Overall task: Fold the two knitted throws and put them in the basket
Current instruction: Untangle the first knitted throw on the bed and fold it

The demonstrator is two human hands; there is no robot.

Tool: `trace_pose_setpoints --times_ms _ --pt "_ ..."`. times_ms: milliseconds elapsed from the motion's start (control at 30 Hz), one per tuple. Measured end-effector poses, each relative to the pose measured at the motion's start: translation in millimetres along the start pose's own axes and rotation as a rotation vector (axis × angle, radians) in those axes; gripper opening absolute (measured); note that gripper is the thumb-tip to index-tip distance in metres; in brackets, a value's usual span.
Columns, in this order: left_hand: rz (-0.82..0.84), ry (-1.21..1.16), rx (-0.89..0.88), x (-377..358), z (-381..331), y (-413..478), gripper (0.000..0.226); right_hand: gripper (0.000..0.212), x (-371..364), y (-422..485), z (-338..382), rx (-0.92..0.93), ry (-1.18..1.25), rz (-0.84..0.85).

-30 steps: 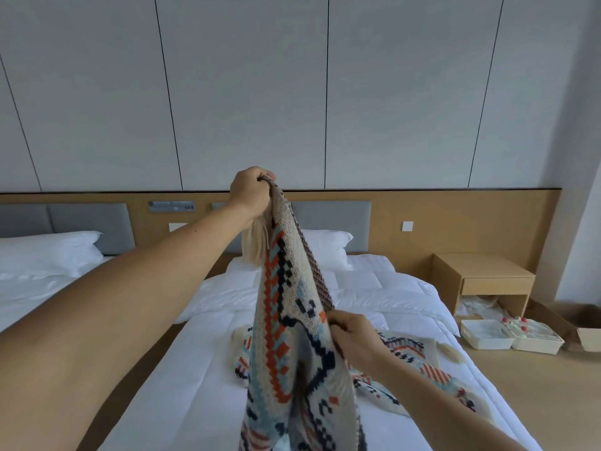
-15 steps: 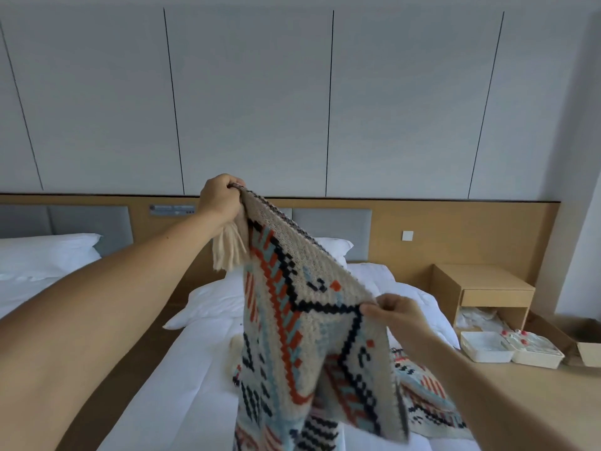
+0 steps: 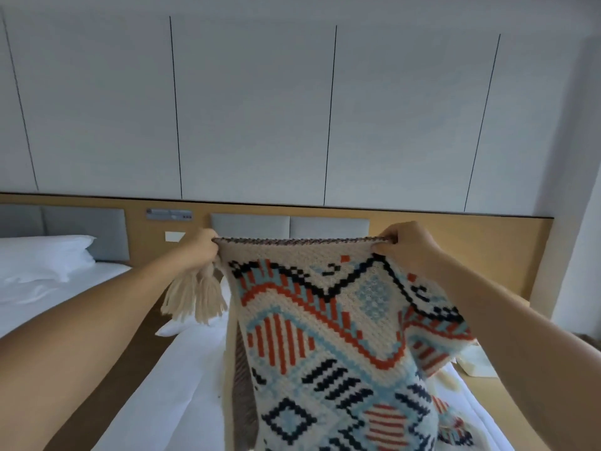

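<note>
A knitted throw (image 3: 325,336), cream with orange, light blue and navy patterns, hangs in front of me over the bed. My left hand (image 3: 201,252) grips its top left corner, where cream tassels (image 3: 195,297) dangle. My right hand (image 3: 409,245) grips the top edge further right, so that edge is stretched level between both hands. A bit of a second patterned throw (image 3: 455,431) shows on the bed at the lower right, mostly hidden behind the held one. No basket is in view.
The white bed (image 3: 169,395) lies below the throw, with a grey headboard (image 3: 289,226) behind. A second bed with a white pillow (image 3: 42,255) stands at the left. A strip of wooden floor (image 3: 107,385) runs between the beds.
My right hand rose and moved right along the throw's top edge, spreading it wide. My left hand came down to the same height. The view tilted up.
</note>
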State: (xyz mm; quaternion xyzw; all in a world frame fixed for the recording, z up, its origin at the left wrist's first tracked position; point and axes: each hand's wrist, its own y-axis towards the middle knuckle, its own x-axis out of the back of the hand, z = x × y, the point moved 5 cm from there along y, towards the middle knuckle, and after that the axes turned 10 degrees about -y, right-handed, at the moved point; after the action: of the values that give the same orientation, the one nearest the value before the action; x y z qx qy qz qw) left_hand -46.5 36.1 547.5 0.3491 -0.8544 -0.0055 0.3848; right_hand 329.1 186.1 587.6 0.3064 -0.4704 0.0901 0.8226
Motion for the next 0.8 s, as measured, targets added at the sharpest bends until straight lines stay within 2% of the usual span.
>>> trace_pose_setpoints --times_ms 100,267,433,567,633,733,800 --pt "0.087 0.111 0.044 -16.9 6.0 -20.0 0.025 0.011 -9.3 -2.4 -1.5 -0.021 0.026 0.011" --pt "0.143 0.177 0.031 -39.0 14.9 -31.5 0.03 0.015 -21.5 -7.1 -11.3 -0.068 0.037 0.014" --pt "0.13 -0.079 -0.084 -44.6 3.6 -32.8 0.03 0.018 -13.3 -18.8 -32.1 -0.059 0.022 0.015" --pt "0.305 -0.349 -0.126 -40.0 -11.6 -44.3 0.035 0.022 -10.0 -25.8 -54.2 -0.098 0.118 0.129" --pt "0.377 -0.396 -0.151 -40.9 -18.3 -44.9 0.042 0.021 -10.6 -26.8 -62.1 -0.156 0.192 0.131" --pt "0.329 -0.45 -0.187 -42.2 -28.6 -37.2 0.038 0.019 -13.5 -26.3 -69.9 -0.239 0.269 0.07" --pt "0.276 -0.533 -0.18 -42.5 -34.1 -33.1 0.038 0.022 -19.5 -26.0 -70.2 -0.251 0.236 0.05"
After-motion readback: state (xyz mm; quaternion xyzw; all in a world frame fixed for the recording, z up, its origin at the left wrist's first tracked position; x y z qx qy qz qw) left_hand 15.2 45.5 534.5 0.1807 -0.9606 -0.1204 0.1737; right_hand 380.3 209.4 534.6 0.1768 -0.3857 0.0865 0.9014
